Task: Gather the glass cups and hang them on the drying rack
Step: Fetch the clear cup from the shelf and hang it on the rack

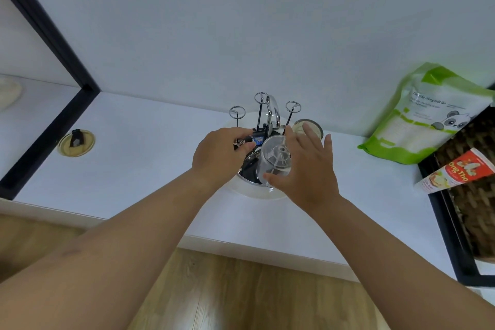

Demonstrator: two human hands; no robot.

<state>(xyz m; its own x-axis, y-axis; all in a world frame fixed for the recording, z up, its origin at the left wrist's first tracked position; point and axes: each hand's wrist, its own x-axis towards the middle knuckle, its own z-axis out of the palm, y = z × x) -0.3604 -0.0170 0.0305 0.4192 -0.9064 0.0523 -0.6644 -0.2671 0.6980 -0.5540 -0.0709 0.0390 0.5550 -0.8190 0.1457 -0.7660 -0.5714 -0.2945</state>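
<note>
The drying rack (257,191) has a round white base and metal prongs with ring tops (261,99); it stands at the middle of the white counter. A clear glass cup (276,158) sits upside down over a front prong, whose tip shows through the cup's bottom. My right hand (308,169) cups it from the right, thumb under its near side, fingers straight and spread. My left hand (222,153) grips the rack's dark centre from the left. Another glass cup (308,126) stands on the counter just behind my right fingers, partly hidden.
A green panda pouch (423,115) leans at the back right. Beside it a wicker basket (471,209) in a black frame holds a red-and-white tube (455,173). A round cable port (76,142) and a black frame (48,120) lie left. The counter's front edge (241,245) overhangs a wooden floor.
</note>
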